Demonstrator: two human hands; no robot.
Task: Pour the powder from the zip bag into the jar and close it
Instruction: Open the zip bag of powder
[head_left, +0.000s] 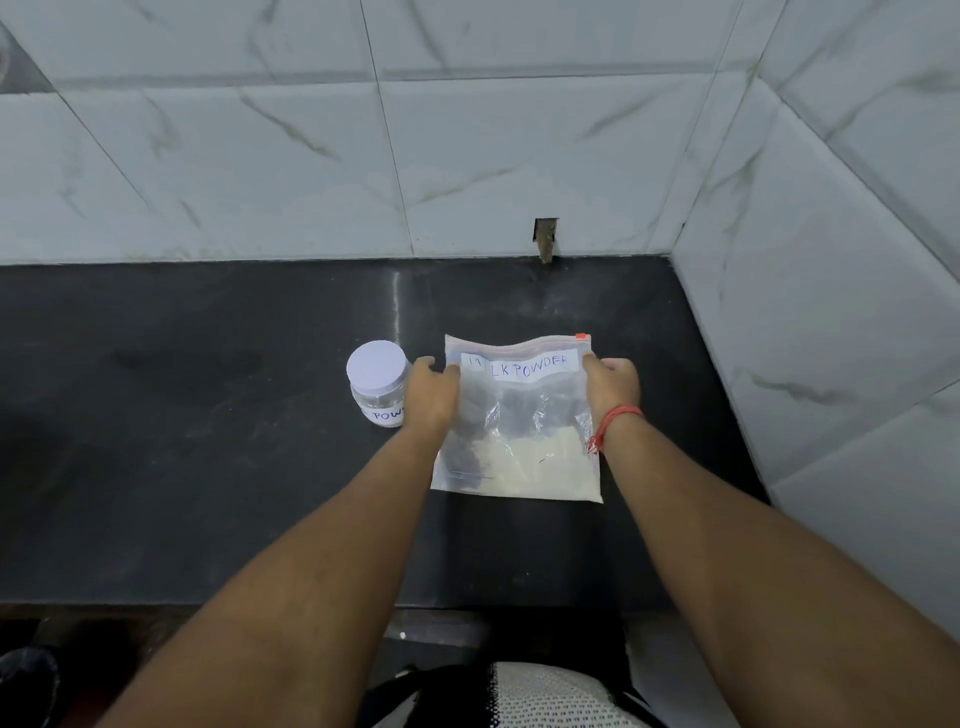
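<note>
A clear zip bag (519, 421) labelled "MILK POWDER" is held above the black counter (208, 415), with pale powder settled in its lower part. Its zip strip with a red slider runs along the top edge and looks sealed. My left hand (431, 392) grips the bag's upper left edge. My right hand (610, 384), with a red thread at the wrist, grips the upper right edge. A small clear jar (378, 384) with a white lid on stands just left of my left hand, its label partly hidden.
White marble-look tiled walls (467, 156) rise behind the counter and along its right side. A small rectangular hole (545, 239) sits in the back wall at counter level. The counter's front edge lies near my body.
</note>
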